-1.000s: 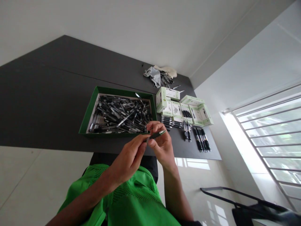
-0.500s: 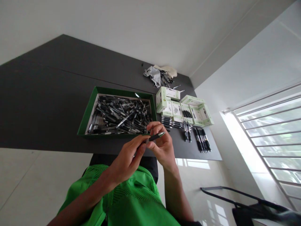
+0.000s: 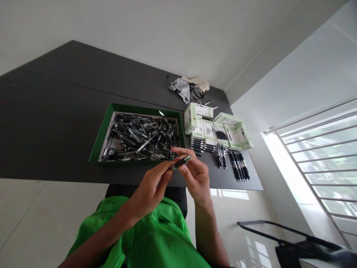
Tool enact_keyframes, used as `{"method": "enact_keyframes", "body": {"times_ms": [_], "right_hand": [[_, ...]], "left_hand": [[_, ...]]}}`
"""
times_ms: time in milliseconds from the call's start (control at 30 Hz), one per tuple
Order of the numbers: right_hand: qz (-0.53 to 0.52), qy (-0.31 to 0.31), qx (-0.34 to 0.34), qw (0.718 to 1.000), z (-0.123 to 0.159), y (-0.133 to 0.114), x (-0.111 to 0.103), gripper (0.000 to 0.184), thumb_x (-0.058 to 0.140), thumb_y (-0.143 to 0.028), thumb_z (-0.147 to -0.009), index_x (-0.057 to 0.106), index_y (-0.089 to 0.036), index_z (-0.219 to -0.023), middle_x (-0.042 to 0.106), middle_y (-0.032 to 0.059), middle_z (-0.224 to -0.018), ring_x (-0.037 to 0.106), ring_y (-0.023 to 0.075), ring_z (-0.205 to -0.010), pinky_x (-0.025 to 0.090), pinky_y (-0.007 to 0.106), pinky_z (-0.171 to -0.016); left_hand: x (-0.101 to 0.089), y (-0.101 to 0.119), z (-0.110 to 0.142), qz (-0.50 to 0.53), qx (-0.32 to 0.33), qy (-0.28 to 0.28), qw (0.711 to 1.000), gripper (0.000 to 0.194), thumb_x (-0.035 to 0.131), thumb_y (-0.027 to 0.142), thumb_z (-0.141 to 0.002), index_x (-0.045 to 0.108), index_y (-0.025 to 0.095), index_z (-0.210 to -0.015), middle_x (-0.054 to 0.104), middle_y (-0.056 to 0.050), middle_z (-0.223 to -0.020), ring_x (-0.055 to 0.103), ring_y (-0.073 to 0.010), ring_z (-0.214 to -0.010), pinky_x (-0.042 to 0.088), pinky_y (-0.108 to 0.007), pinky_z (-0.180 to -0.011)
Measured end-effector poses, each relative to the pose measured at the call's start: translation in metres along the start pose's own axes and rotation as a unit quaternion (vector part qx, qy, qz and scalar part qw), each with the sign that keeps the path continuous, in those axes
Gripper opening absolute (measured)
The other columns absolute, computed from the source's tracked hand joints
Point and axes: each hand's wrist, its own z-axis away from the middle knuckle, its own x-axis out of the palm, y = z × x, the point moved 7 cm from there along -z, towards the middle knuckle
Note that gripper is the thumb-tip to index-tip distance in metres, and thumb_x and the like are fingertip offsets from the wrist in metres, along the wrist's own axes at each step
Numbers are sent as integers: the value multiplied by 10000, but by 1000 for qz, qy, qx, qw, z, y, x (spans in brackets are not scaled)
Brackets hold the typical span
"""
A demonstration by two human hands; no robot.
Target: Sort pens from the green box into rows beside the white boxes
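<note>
Both my hands hold one dark pen (image 3: 182, 162) with a silver tip, just in front of the table's near edge. My left hand (image 3: 149, 190) pinches its lower end between fingertips. My right hand (image 3: 195, 175) grips the upper part with thumb and forefinger, the other fingers spread a little. Just beyond them a green box (image 3: 96, 147) full of black and silver pens rests on the dark table (image 3: 55, 111).
Right of the green box stand several small white and green cartons (image 3: 217, 126), with rows of black pens (image 3: 238, 165) laid out before them. A grey cloth (image 3: 181, 89) lies at the table's far edge. A window with bars (image 3: 320, 160) is at the right.
The pen and both hands have shifted slightly left and down. My right hand's fingers have opened a little around the pen.
</note>
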Motion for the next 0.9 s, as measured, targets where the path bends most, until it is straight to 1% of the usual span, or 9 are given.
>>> {"method": "enact_keyframes", "body": {"times_ms": [133,200,267,367,433,533,667,767,900], "right_hand": [[12,40,-11,999,5,2,2,144,763,-405,-979,818,-272,-989,819,76,-1060,694,264,-1069,555,448,-986],[7,70,-3,997,9,3,3,158,758,-407,-980,815,-261,-984,808,77,-1004,697,258,-1016,563,436,-949],[1,80,11,997,13,5,6,178,706,-406,-1015,800,-258,-1044,801,80,-1057,705,257,-1058,558,440,-982],[20,54,17,998,19,7,12,214,629,-360,-1063,751,-289,-1224,770,72,-1242,675,252,-1216,516,456,-1085],[56,47,5,997,24,8,12,205,633,-325,-1061,740,-309,-1235,743,58,-1286,651,248,-1251,497,451,-1100],[98,62,6,993,35,13,8,210,667,-301,-1038,729,-309,-1239,718,57,-1237,654,237,-1156,527,407,-990],[89,80,8,993,44,19,7,205,670,-261,-1027,718,-287,-1225,719,47,-1133,670,205,-989,542,347,-837],[104,63,-15,992,44,16,10,158,679,-215,-1015,738,-277,-1148,758,32,-1093,702,202,-981,546,344,-843],[200,91,-47,974,42,5,4,219,710,-177,-992,726,-283,-1183,783,19,-1077,711,205,-975,531,368,-875]], "left_hand": [[-2,-4,0,-13,35,21,999,315,467,315,-1130,690,163,-1294,756,-58,-928,722,-175,-797,590,-273,-788],[1,-8,3,-6,27,23,999,304,482,318,-1127,663,175,-1324,770,-66,-971,743,-185,-848,594,-285,-819],[7,-13,6,26,-12,30,999,280,484,333,-1131,622,204,-1337,776,-66,-1044,750,-184,-905,592,-284,-840],[12,-18,11,117,-70,76,988,264,477,376,-1139,531,240,-1359,763,-69,-1173,750,-173,-989,591,-277,-870],[13,-17,12,150,-86,103,979,273,500,397,-1132,531,244,-1356,756,-80,-1249,749,-178,-1058,589,-280,-909],[10,-15,8,165,-84,135,974,237,517,406,-1126,626,220,-1224,777,-94,-1250,751,-204,-1127,582,-301,-960],[9,-15,3,225,-77,154,959,249,498,415,-1130,638,209,-1132,737,-142,-1408,723,-276,-1276,535,-433,-1120],[15,-18,1,272,-91,127,950,237,524,435,-1118,614,216,-1118,682,-166,-1502,677,-312,-1368,514,-488,-1161],[17,-20,2,300,-102,128,940,211,606,427,-1086,564,225,-1130,729,-164,-1440,688,-310,-1364,534,-502,-1155]]}}
